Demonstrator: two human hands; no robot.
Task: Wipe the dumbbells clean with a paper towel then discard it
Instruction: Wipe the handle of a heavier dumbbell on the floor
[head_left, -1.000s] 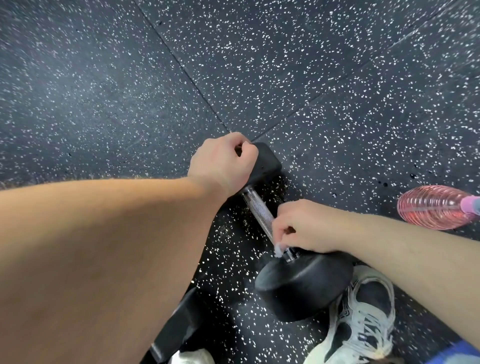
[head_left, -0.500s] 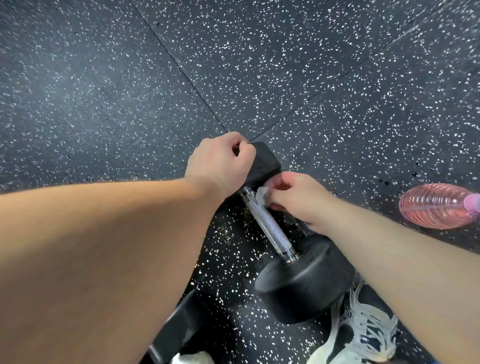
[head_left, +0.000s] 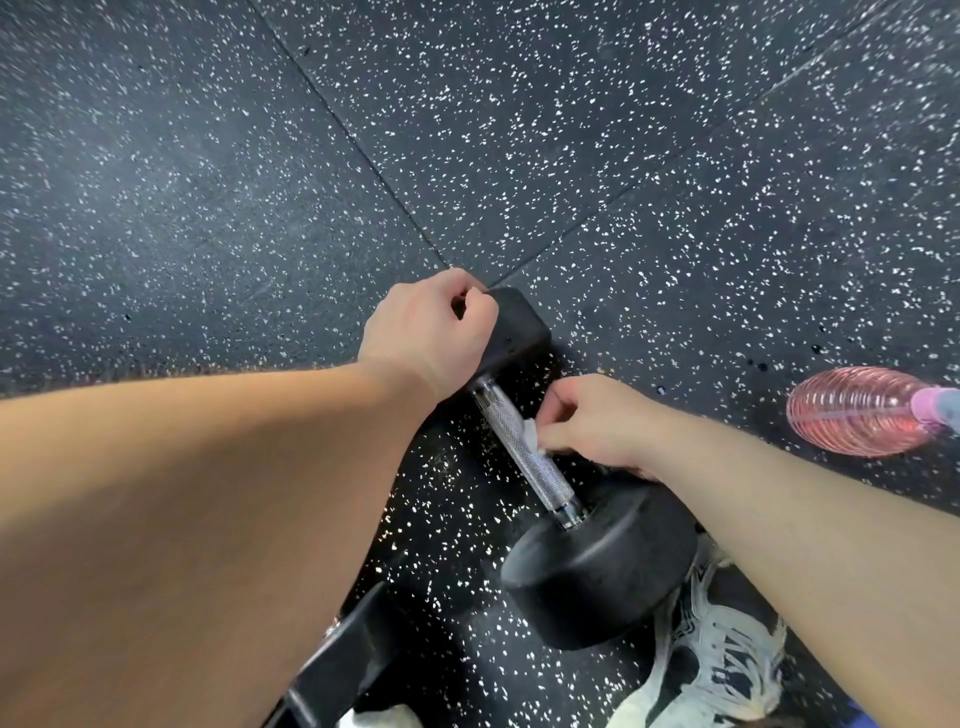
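Your left hand (head_left: 426, 332) is curled over the far head of the dumbbell (head_left: 597, 571), which lies mid-scene on the rubber floor (head_left: 208, 208). It looks heavy and rigid, so steady it by that head. Its knurled handle (head_left: 540, 478) may snag the soft, tearable paper towel (head_left: 530, 435) that your right hand (head_left: 602, 423) pinches against it.

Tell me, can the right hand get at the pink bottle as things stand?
Probably yes. The bottle lies right of the right hand, with only bare floor between. But that hand pinches the towel against the handle, so it isn't free.
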